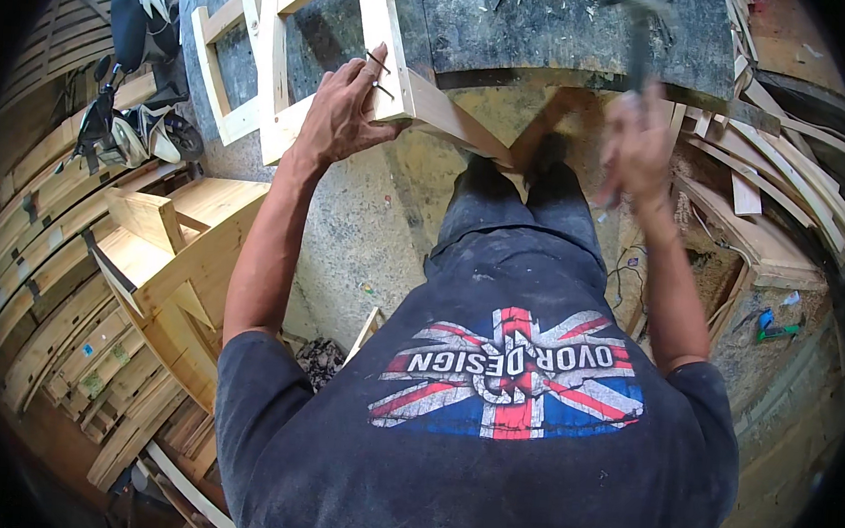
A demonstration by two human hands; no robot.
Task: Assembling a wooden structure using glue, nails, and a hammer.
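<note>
I am looking down on my two bare hands, working at a dark grey-blue, scuffed workbench (pixel 572 41) along the top of the view. My left hand (pixel 340 112) is gripping the near end of a pale, unpainted wooden frame (pixel 383 20) made of squared rails, its fingers lying along the top face and its thumb pressing at the lower edge. The frame is occupying the upper left, with its far part reaching over the bench and one board slanting toward my legs. Two thin dark nails (pixel 383 89) are sticking up at a tilt from the wood, just beside my index finger.

My right hand (pixel 636 146) is closing its fingers around a dark-handled hammer (pixel 639 50), raised at the upper right, well apart from the nails; hand and hammer are blurring.

Between my arms, a dark T-shirt (pixel 487 481) is showing a cracked red, white and blue flag print (pixel 510 419), and dark, dusty trousers (pixel 523 207) are covering my legs. To my left, a box-shaped pale wooden cabinet (pixel 237 216) is standing near a black and white motorbike (pixel 128 140). To my right, thin pale wood strips (pixel 786 180) are lying in a loose heap.
</note>
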